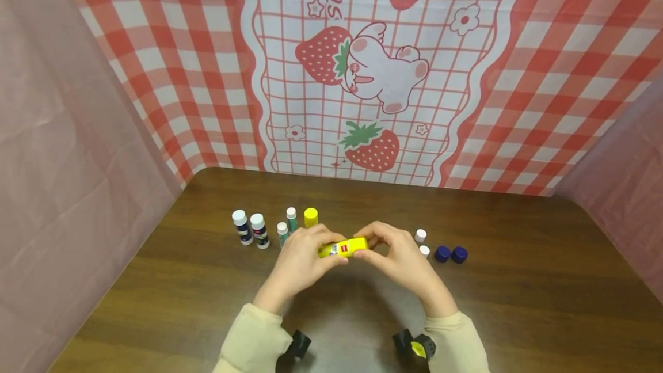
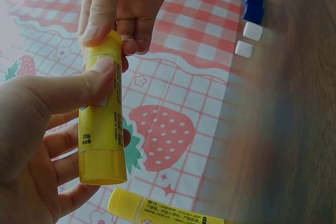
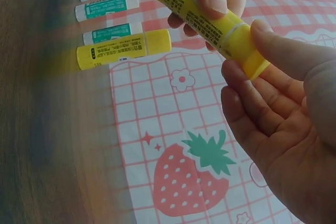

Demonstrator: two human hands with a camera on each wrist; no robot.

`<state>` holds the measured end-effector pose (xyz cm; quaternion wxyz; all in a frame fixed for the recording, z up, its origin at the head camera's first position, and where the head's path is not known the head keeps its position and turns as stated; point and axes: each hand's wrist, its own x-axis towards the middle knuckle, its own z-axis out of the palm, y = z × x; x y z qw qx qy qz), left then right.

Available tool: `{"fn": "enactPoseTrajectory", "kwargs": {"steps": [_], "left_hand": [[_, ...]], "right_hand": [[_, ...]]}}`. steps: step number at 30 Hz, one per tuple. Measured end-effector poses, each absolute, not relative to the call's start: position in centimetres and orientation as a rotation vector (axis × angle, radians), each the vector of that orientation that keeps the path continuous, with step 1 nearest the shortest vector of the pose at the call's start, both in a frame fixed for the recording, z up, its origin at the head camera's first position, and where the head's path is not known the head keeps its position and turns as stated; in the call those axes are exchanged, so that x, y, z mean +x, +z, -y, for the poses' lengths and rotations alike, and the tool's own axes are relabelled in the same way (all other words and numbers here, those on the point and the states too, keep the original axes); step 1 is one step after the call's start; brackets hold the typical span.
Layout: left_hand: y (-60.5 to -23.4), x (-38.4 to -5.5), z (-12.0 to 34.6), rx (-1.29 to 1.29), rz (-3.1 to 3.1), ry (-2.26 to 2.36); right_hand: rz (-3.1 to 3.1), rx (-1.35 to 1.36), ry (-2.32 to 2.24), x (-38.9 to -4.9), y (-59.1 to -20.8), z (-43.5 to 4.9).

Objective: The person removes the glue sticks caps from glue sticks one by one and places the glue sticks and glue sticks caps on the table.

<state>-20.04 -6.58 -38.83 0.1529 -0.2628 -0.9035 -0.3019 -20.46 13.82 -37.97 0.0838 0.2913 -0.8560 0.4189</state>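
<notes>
A yellow glue stick is held level above the table between both hands. My left hand grips its body, the thumb lying along the label in the left wrist view. At the other end, the fingers and thumb of my right hand pinch the yellow cap. The cap appears seated on the stick, with a thin pale seam below it in the right wrist view. Behind the left hand stands a second yellow glue stick, upright and partly hidden by that hand.
Left of the hands stand two green glue sticks and two navy glue sticks with white tops. Right of the hands, two white caps and two dark blue caps lie on the wooden table. A strawberry-print cloth hangs behind.
</notes>
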Motion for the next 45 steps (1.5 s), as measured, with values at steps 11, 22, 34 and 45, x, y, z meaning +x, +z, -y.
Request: {"fn": "enactPoseTrajectory", "kwargs": {"steps": [11, 22, 34, 45], "left_hand": [[-38.6, -20.1, 6.9, -0.788, 2.610, -0.888], [-38.4, -20.1, 7.0, -0.816, 2.623, -0.952], [-37.7, -19.9, 7.5, -0.829, 2.665, -1.058], [-37.7, -20.0, 8.1, -0.833, 2.709, -1.196]], "right_hand": [[2.523, 0.901, 1.206, -20.4, -37.9, -13.7], [2.469, 0.949, 1.177, -20.2, -37.8, -13.8], [2.383, 1.065, 1.177, -20.3, -37.5, -13.7], [2.369, 1.102, 1.179, -20.1, -37.2, -14.0]]}}
